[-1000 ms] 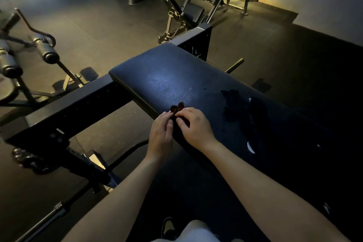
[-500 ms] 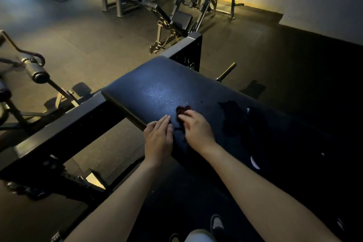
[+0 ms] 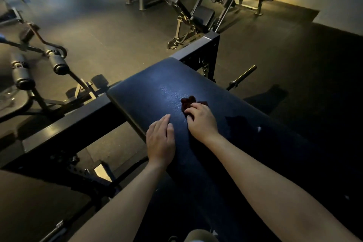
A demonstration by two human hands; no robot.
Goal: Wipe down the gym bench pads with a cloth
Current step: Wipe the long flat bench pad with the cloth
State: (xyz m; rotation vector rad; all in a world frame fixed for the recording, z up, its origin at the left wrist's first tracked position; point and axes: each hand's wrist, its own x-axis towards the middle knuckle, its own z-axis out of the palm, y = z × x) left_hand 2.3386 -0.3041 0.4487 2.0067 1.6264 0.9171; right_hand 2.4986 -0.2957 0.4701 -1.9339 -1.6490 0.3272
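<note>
Bare hands (image 3: pixel 161 139) and forearms (image 3: pixel 261 175); pale garment (image 3: pixel 200 236) (shorts or trousers, unclear) below.

Cloth (image 3: pixel 188 102) partly beneath right hand (image 3: pixel 202 123)

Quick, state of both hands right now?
Left hand: open, flat on the bench pad.
Right hand: grips the dark red cloth.

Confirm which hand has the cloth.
The right hand, fingers curled on the dark red cloth on the bench pad. The left hand lies flat on the pad beside it, holding nothing.
</note>
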